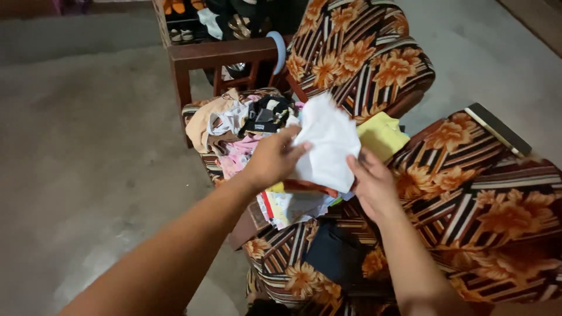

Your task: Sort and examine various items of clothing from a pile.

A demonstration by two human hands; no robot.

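Below my arms stand two armchairs with orange flower and stripe upholstery. The far armchair [363,58] carries on its seat a heap of mixed clothes [243,129] in tan, white, black and pink. The near armchair [492,216] carries a dark folded garment [331,254] on its seat. A yellow cloth [381,136] lies between the two. Both stand on a bare grey concrete floor [88,146].

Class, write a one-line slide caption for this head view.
Both hands, left and right, hold a white cloth above floral armchairs.
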